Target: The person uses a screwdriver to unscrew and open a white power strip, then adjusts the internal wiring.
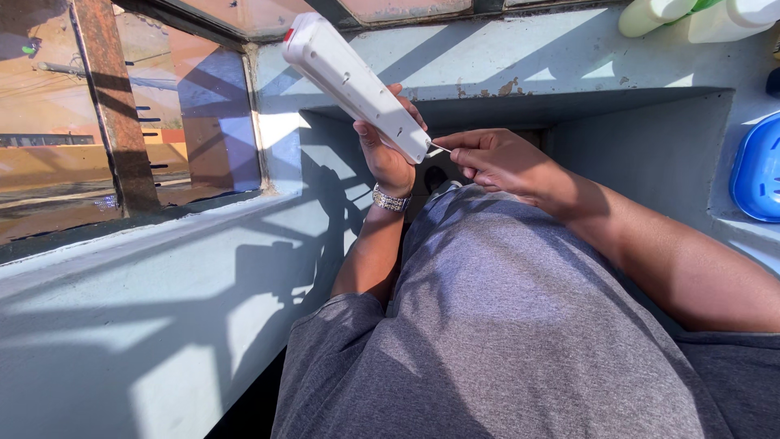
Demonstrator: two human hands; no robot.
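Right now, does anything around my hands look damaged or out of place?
Yes: paint is chipped on the ledge above the recess, showing brown patches. The white plastic device in your left hand looks intact; your right hand pinches something thin at its end.

Setting: a home wash area or utility corner, sitting beside a window. Evidence: a recessed, pale painted concrete sink [642, 138] with a dark drain hole [435, 175] is lying under a chipped ledge [520, 61]; pale plastic bottles [691, 16] are standing on that ledge; a blue plastic basin [756, 171] is resting at the right edge. A rusted window frame [114, 106] is letting in hard sunlight and showing reddish ground outside.
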